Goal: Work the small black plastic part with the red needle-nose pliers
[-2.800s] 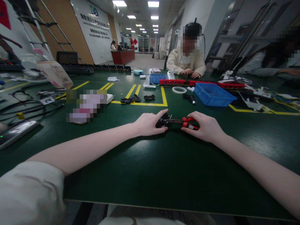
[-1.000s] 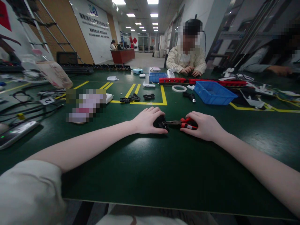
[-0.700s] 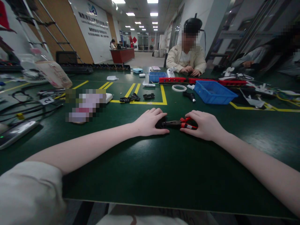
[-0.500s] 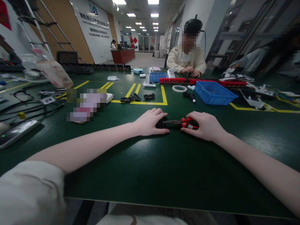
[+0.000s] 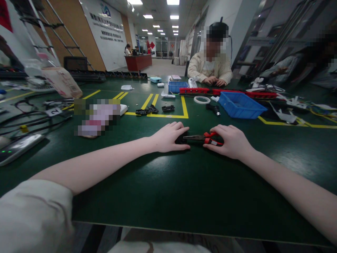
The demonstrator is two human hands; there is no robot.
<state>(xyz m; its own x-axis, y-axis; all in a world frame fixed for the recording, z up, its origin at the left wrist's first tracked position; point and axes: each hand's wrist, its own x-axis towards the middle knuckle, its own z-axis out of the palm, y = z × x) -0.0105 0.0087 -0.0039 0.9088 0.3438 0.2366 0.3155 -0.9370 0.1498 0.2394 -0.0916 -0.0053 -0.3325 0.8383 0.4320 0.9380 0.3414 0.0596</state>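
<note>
My right hand (image 5: pixel 230 141) is closed round the red and black handles of a pair of needle-nose pliers (image 5: pixel 206 138). The pliers lie low over the green table, with their jaws pointing left. My left hand (image 5: pixel 171 137) curls its thumb and fingers about a small black part (image 5: pixel 181 139), which is mostly hidden under the palm. The plier tips reach this black part between the left thumb and index finger. Whether the jaws grip it, I cannot tell.
Ahead lie several black plastic pieces (image 5: pixel 147 110) within yellow tape lines. A blue bin (image 5: pixel 240 104), a white tape ring (image 5: pixel 202 100) and a black tool-like object (image 5: pixel 213 109) sit farther right. A phone (image 5: pixel 98 119) and cables (image 5: pixel 31 112) lie left. A person (image 5: pixel 210 66) sits opposite.
Both hands and the pliers keep practically the same pose. The view has shifted very slightly.
</note>
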